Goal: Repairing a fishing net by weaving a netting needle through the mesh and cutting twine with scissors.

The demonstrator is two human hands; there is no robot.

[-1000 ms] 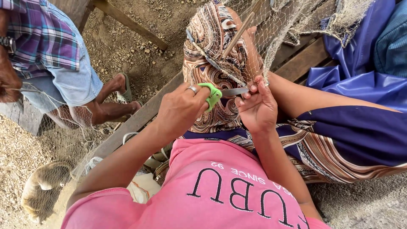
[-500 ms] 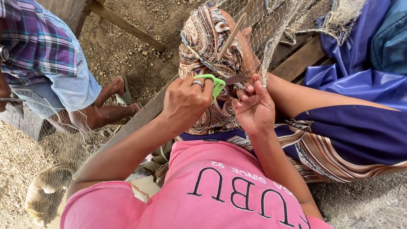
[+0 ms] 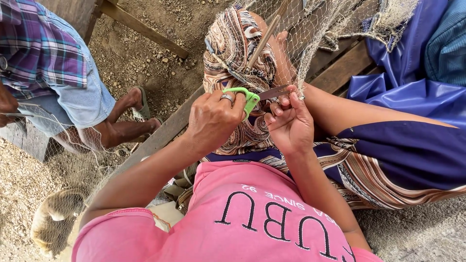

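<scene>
Item 1: blue and striped garment [image 3: 412,145], right half of the frame, worn by a person seated across from the wearer of the camera.

Item 2: pink shirt [image 3: 242,218], bottom centre, on the camera wearer.

Item 3: gravel ground [image 3: 141,53], upper left and lower left of the frame, scattered with small stones.

Item 4: a second person in a plaid shirt [image 3: 39,48] and pale blue shorts [image 3: 77,97], upper left, with a foot in a sandal [image 3: 141,104] on the gravel.

Item 5: fishing net [image 3: 330,29], fine pale mesh, hanging from the top centre down to the hands.

Item 6: patterned brown headscarf [image 3: 238,58], centre top, behind the net and just above the hands.

Item 7: wooden plank [image 3: 160,136], running diagonally from centre to lower left, under the left forearm.

Item 8: left hand [image 3: 213,121], centre of the frame, fingers clenched around the green handle of the scissors; 1 ring [image 3: 227,98] on a finger.

Item 9: right hand [image 3: 290,123], just right of centre, fingertips pinching a strand of the net at the scissor blades.

Item 10: scissors [image 3: 255,96], green handle, metal blades pointing right, held between the 2 hands at centre; blades touch the net where the right hand grips it.

Item 11: thin wooden stick [image 3: 264,36], top centre, tilted, lying against the headscarf among the mesh.
</scene>
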